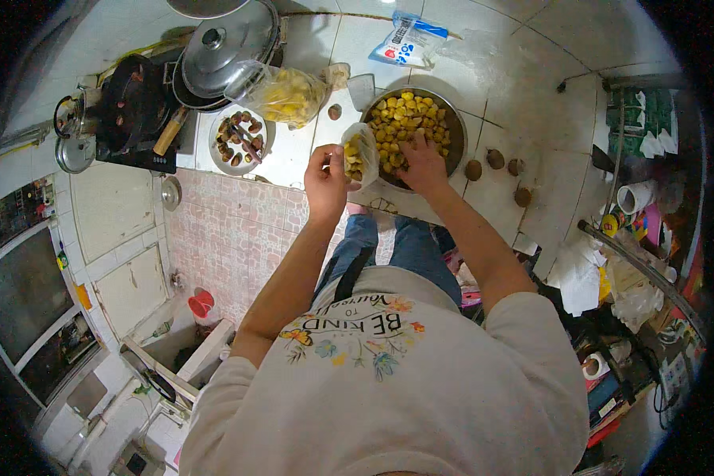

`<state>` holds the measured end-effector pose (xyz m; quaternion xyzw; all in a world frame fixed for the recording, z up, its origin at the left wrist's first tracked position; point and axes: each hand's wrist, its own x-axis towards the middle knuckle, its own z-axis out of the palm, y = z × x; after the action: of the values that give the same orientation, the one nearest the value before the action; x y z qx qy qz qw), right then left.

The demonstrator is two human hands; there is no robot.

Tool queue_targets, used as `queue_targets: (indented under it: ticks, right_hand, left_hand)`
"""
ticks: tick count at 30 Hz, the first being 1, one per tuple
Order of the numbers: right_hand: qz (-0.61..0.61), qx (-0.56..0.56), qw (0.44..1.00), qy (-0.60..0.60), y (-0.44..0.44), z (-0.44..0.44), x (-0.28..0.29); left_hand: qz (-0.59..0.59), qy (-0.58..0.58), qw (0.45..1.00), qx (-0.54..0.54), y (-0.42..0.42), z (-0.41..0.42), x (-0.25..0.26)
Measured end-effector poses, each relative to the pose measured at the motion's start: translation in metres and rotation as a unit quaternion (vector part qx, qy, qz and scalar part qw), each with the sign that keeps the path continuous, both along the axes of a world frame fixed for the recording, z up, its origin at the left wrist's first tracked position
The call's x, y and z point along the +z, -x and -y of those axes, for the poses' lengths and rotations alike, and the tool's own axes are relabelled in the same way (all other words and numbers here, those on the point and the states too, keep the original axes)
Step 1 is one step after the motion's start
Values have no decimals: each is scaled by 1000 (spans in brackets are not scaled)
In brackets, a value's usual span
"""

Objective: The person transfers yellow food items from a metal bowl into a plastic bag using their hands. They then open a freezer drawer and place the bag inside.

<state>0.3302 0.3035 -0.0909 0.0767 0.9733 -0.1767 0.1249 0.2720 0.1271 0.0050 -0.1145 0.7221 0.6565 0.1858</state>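
Observation:
A wide metal bowl [461, 128] on the tiled counter holds many yellow peeled chestnuts [409, 110]. My right hand [423, 163] reaches into it, fingers down among the chestnuts; whether any are gripped is hidden. My left hand [327, 178] grips the near side of a clear plastic bag [366, 146], which stands at the bowl's left rim with yellow chestnuts inside. Farther left lies a fuller clear bag [291, 95] of yellow pieces. Beside that, a white plate [216, 156] carries brown chestnuts and a knife-like tool [250, 143].
A black wok [132, 101] with a wooden handle [171, 132] sits on the cooktop at left, near a lidded pot [229, 50]. Several brown round fruits [495, 159] lie right of the bowl. A blue-and-white packet [409, 41] lies behind it. Cluttered shelves [630, 256] stand at right.

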Motion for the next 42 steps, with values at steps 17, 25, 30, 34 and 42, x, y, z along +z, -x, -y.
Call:
queue_targets:
  ticks: [17, 25, 30, 34, 42]
  right_hand:
    - [-34, -36, 988, 147, 6, -28, -38]
    - [-4, -354, 703, 616, 30, -46, -13]
    - [-240, 3, 826, 510, 39, -13, -9]
    - [95, -286, 509, 807, 61, 61, 30]
    - [-65, -204, 899, 383, 62, 126, 35]
  left_hand:
    - [-6, -4, 1000, -6, 0, 1, 1]
    - [-20, 34, 999, -23, -2, -5, 6]
    - [-11, 19, 1000, -19, -1, -8, 7]
    - [-59, 39, 997, -20, -3, -3, -1]
    - [-76, 42, 995, 52, -3, 31, -16]
